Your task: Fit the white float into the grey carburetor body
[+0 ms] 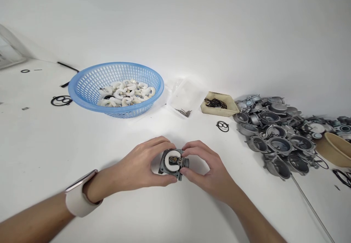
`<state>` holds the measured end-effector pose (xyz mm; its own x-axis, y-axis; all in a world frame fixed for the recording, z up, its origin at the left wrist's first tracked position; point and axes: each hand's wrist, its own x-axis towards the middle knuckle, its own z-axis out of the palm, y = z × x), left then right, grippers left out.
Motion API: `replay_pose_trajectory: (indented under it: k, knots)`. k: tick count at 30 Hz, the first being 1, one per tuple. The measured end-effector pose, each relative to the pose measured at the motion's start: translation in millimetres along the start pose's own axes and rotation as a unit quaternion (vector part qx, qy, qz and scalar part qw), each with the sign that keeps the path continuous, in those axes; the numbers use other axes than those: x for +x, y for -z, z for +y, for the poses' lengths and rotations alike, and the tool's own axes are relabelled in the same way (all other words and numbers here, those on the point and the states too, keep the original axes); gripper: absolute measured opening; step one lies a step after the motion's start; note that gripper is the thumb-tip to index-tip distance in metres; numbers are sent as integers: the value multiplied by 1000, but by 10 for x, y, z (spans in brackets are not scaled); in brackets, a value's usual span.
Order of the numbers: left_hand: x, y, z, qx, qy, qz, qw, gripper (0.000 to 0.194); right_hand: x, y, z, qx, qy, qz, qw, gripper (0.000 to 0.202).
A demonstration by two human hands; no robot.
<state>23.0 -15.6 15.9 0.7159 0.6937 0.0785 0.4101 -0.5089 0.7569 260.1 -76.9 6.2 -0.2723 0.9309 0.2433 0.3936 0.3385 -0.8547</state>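
Observation:
In the lower middle of the head view a grey metal carburetor body (163, 168) is held just over the white table, its open side facing up. A white C-shaped float (169, 161) lies in it, with brass-coloured jets (173, 159) showing at the centre. My left hand (145, 160) is closed around the left side of the body, fingers at the far edge and thumb at the near edge. Along the right side, my right hand (207, 166) grips with fingertips and thumb near the float's hinge end. Its fingertips partly cover that area.
A blue basket (79, 98) of white floats stands back left. Behind my hands are a clear bag (189, 94) with small pins (183, 112) and a beige tray (219, 112) of black rings. Grey metal bowls (279, 145) are heaped at right, beside a tan container (333, 151) and a thin rod (312, 208).

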Motion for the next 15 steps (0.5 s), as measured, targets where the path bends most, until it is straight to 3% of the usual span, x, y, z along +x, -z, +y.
replay_pose_trajectory:
  k: [8,15]
  knots:
    - [9,11,-48,1,2,-27,1000,44,-11,20,-8,-2,2,-7,1000,23]
    - [18,-18,-55,-37,-2,4,999,40,-23,30,-38,-1,-55,-68,996,67]
